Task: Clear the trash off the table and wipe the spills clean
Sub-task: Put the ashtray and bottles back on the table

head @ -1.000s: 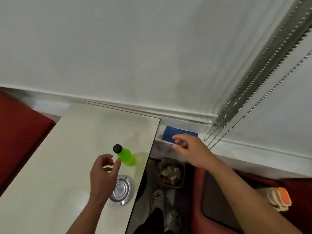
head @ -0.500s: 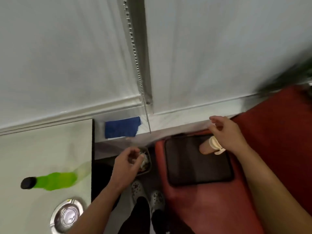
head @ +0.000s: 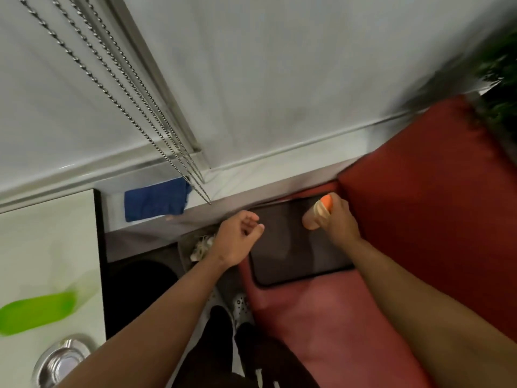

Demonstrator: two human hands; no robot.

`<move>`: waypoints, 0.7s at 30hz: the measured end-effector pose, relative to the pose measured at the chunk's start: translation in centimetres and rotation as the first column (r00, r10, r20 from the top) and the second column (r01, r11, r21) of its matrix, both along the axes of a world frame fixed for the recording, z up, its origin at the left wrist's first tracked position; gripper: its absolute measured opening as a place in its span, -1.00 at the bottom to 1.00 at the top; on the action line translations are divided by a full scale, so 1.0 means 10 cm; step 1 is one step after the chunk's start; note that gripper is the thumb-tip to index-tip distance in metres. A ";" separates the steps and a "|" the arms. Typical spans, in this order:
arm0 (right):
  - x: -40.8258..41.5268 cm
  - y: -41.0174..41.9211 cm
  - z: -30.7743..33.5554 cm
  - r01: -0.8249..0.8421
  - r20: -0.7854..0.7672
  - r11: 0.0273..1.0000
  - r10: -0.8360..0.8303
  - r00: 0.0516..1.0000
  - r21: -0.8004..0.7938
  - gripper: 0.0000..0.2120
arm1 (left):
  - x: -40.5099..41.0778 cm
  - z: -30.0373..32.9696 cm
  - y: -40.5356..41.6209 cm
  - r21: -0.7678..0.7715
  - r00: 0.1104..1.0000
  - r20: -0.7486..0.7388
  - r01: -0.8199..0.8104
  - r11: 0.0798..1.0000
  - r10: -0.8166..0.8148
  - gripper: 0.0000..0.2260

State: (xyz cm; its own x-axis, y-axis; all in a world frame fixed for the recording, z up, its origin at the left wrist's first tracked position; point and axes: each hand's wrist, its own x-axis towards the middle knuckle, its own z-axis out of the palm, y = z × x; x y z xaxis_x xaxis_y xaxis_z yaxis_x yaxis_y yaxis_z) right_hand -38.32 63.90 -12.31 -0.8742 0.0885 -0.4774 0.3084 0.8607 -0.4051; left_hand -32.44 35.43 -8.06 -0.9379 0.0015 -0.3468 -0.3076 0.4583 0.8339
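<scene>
Head view, looking down past both forearms. Right hand (head: 340, 219) is wrapped around a tan spray bottle (head: 314, 218) with an orange cap (head: 326, 202); the grip curls round its upper part just below the cap, and the bottle tilts, its lower end pointing toward the left hand. Bottle is over the far right part of a dark tablet-like slab (head: 293, 247) lying on a red cushioned seat (head: 419, 205); contact between bottle and slab cannot be told. Left hand (head: 237, 239) hovers at the slab's near-left edge, fingers loosely curled, holding nothing. Below that wrist, a small bin (head: 195, 249) on the floor holds crumpled pale scraps; only part shows. Pale desk (head: 42, 247) fills the left side of the frame, its right edge dark. On it, near the right edge, a green bottle (head: 39, 312) appears as a motion-blurred smear, so its pose is unclear. A round metal dish (head: 61, 359) sits at the desk's near right part, just beside the left forearm. Blue cloth (head: 156, 201) lies flat on the white window ledge (head: 251, 177), just beyond the desk's far right corner, apart from both hands. Beaded blind chains (head: 117, 88) hang diagonally, their ends over the cloth's right end. White perforated clogs (head: 240, 303) and dark trouser legs show between desk and seat. Green foliage (head: 500, 79), blurred, at far right.
</scene>
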 end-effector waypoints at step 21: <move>0.65 -2.08 2.34 -0.812 -0.302 0.510 0.756 0.581 -0.284 -0.32 | 1.60 0.90 -1.22 0.100 0.888 -0.014 -0.456 0.884 0.459 -0.75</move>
State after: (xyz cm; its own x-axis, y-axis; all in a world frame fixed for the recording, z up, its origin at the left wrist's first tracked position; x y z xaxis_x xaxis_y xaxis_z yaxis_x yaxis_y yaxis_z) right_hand -31.82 43.09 11.07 -0.5504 -0.8116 -0.1961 -0.4946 0.5061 -0.7065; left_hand -16.41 23.28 0.99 -0.8540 -0.4011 -0.3314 -0.4332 0.1955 0.8798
